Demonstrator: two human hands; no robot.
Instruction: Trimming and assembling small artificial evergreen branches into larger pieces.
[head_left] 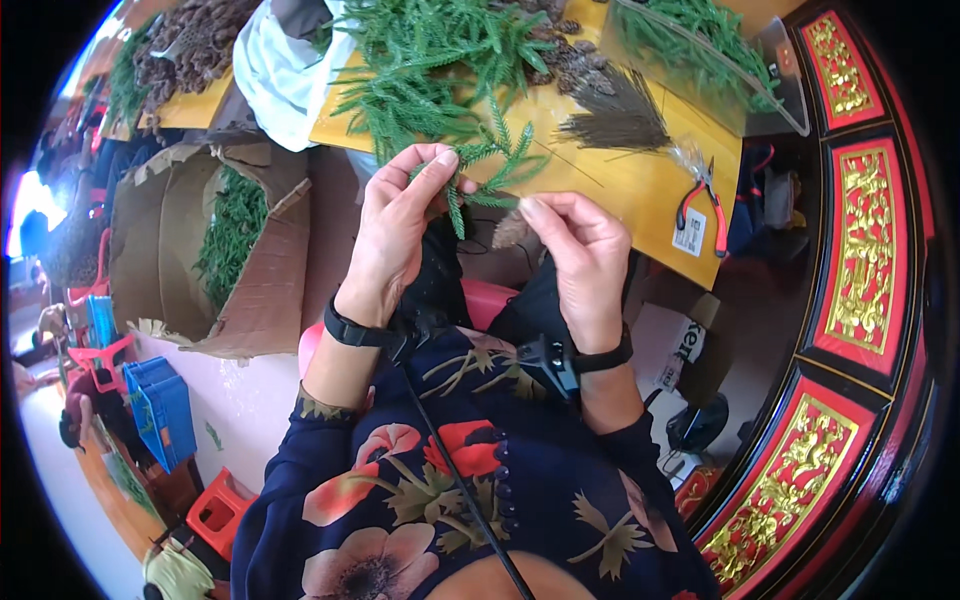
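Green sprig at 12 o'clock: our left hand has thumb and fingers clamped on it. Just beside, our right hand has thumb and forefinger pinched together at the top of 1 brown cone. Red-handled pliers lie at 2 o'clock on our yellow table.

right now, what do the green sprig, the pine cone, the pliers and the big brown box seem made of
Green sprig: probably plastic, lightly glossy, from its very even green needles.
Pine cone: looks like natural, matte woody scales; imitation is possible.
Pliers: grey jaws, likely steel; smooth red and black grips, plastic or rubber.
Box: matte cardboard, by its torn, ragged edges.
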